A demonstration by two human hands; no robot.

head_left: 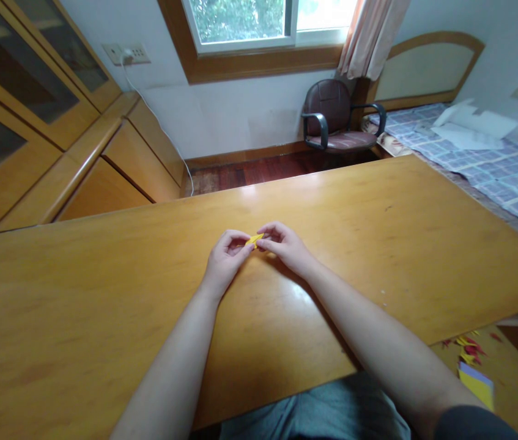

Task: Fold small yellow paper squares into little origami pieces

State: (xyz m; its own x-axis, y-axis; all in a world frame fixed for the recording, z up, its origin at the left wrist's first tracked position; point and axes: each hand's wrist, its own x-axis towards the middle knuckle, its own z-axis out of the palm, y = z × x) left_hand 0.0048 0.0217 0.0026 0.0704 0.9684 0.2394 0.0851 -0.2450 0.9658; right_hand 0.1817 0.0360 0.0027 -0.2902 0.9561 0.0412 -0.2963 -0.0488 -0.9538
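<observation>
A small piece of folded yellow paper (254, 240) is held between my two hands, just above the wooden table (158, 318). My left hand (228, 260) pinches its left end between thumb and fingers. On the other side, my right hand (286, 246) grips the right end, with the thumb in front and the fingers behind. The paper has a pointed tip towards the upper right. Its finer folds are too small to make out, and my fingertips cover both ends.
At the lower right, on a lower surface, lie several small red and yellow folded paper pieces (469, 349) and a stack of yellow paper sheets (476, 385). Beyond the table stand an armchair (327, 113), a wooden cabinet (134, 162) and a bed (492, 159).
</observation>
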